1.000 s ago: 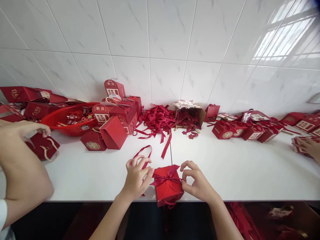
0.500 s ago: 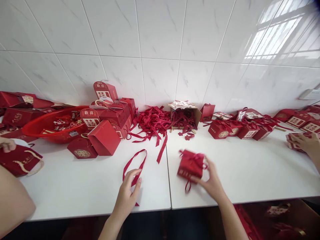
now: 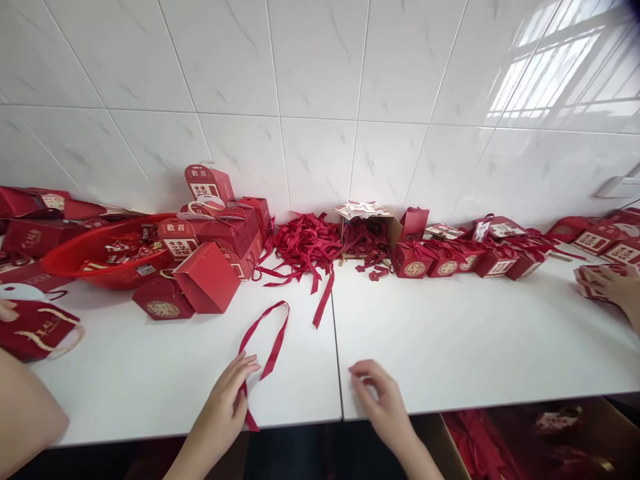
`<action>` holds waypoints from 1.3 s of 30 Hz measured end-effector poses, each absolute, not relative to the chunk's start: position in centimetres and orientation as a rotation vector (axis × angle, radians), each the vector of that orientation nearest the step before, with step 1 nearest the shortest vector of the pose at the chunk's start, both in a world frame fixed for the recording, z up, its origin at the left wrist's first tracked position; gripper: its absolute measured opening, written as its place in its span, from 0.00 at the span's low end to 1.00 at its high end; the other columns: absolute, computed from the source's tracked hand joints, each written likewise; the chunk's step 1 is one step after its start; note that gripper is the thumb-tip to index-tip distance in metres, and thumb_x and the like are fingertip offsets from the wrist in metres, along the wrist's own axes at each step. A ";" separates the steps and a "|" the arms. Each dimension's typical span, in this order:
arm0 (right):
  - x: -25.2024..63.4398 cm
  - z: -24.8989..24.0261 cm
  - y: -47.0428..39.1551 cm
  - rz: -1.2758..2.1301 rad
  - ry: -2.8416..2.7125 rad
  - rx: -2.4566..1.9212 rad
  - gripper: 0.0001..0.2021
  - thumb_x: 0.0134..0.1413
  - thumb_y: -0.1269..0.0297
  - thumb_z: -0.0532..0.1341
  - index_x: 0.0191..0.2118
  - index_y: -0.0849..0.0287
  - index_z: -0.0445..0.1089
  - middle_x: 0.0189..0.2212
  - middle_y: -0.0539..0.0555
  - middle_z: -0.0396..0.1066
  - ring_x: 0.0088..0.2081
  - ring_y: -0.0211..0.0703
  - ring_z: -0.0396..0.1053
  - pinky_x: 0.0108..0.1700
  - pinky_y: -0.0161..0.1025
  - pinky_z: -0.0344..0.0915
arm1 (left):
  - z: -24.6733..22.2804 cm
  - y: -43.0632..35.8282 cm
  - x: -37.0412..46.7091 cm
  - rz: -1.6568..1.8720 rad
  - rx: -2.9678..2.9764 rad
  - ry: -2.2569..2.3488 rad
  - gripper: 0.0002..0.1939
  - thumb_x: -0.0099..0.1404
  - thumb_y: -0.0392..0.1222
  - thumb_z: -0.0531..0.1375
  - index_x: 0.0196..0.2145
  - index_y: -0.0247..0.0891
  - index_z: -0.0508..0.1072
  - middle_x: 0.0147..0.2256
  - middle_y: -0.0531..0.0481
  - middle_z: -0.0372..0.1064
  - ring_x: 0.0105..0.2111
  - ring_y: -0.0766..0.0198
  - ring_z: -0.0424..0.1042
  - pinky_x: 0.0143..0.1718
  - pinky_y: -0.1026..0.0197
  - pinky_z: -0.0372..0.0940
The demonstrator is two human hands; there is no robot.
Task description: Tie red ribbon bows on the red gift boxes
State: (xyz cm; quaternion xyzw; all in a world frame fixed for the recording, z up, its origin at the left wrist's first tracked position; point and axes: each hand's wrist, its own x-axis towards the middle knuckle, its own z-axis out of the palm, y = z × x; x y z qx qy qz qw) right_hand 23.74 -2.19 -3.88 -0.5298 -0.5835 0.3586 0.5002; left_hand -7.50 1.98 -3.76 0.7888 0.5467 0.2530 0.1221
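Note:
My left hand (image 3: pixel 220 400) rests near the front edge over a looped red ribbon (image 3: pixel 273 353), fingers loosely stretched and touching it. Part of the ribbon is hidden under the fingers. To the right of the table seam, my right hand (image 3: pixel 381 403) hovers above the white tabletop, empty, with its fingers curved and thumb apart. A red gift box (image 3: pixel 413 260) with a bow and a round gold emblem stands at the left end of a row of similar boxes (image 3: pixel 457 259) by the wall. Ahead lies a heap of red ribbons (image 3: pixel 307 243).
An open carton (image 3: pixel 395 230) holds dark red tags. On the left are stacked red boxes (image 3: pixel 210 277), a red basin (image 3: pixel 100 270) of wrapped sweets and another person's hand with a red bag (image 3: pixel 37 327). At right, another person's hand (image 3: pixel 617 287) holds a box. A carton (image 3: pixel 475 440) sits below.
My right hand has let go of the bowed gift box, which now stands in the row by the wall, and has drawn back. My left hand has shifted left and toward me.

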 end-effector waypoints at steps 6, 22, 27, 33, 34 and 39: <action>18.2 -2.3 -5.2 1.183 -1.606 -1.115 0.08 0.57 0.64 0.57 0.38 0.58 0.71 0.33 0.55 0.71 0.34 0.41 0.69 0.39 0.37 0.67 | -3.7 2.0 -7.6 0.750 2.317 1.682 0.11 0.63 0.46 0.55 0.32 0.44 0.76 0.45 0.46 0.71 0.49 0.54 0.70 0.47 0.54 0.69; 16.9 -2.9 -5.1 1.458 -0.941 -0.791 0.06 0.49 0.61 0.67 0.28 0.57 0.76 0.23 0.49 0.67 0.24 0.34 0.64 0.31 0.35 0.62 | 0.0 -3.7 2.5 0.846 1.925 1.264 0.15 0.67 0.47 0.51 0.25 0.39 0.63 0.22 0.54 0.65 0.24 0.68 0.65 0.28 0.67 0.62; 17.8 -1.7 -4.7 1.616 -0.556 -0.774 0.11 0.45 0.59 0.69 0.25 0.60 0.72 0.19 0.48 0.67 0.23 0.31 0.63 0.29 0.31 0.60 | -0.3 -3.2 1.5 0.786 2.003 1.298 0.13 0.68 0.47 0.52 0.28 0.40 0.66 0.25 0.53 0.68 0.26 0.67 0.67 0.31 0.67 0.63; 22.0 -1.7 -3.0 1.697 -0.029 -0.692 0.13 0.42 0.63 0.71 0.26 0.58 0.65 0.12 0.39 0.52 0.14 0.26 0.51 0.16 0.26 0.50 | -1.1 -1.9 -1.3 0.743 2.074 1.307 0.10 0.68 0.44 0.51 0.39 0.43 0.72 0.35 0.51 0.74 0.34 0.65 0.73 0.37 0.67 0.67; 23.0 -1.8 -2.7 1.703 0.039 -0.666 0.15 0.40 0.66 0.72 0.24 0.59 0.63 0.13 0.38 0.51 0.14 0.25 0.50 0.15 0.26 0.49 | -1.4 -1.7 -1.9 0.758 2.086 1.324 0.11 0.68 0.44 0.51 0.40 0.44 0.72 0.36 0.51 0.74 0.35 0.65 0.73 0.38 0.67 0.67; 28.0 -3.1 -2.1 1.541 0.146 -0.636 0.15 0.35 0.74 0.72 0.30 0.58 0.66 0.17 0.38 0.58 0.15 0.24 0.55 0.16 0.23 0.56 | -2.5 -0.6 -4.9 0.868 2.114 1.489 0.11 0.66 0.46 0.54 0.38 0.44 0.75 0.35 0.50 0.75 0.36 0.62 0.74 0.38 0.66 0.68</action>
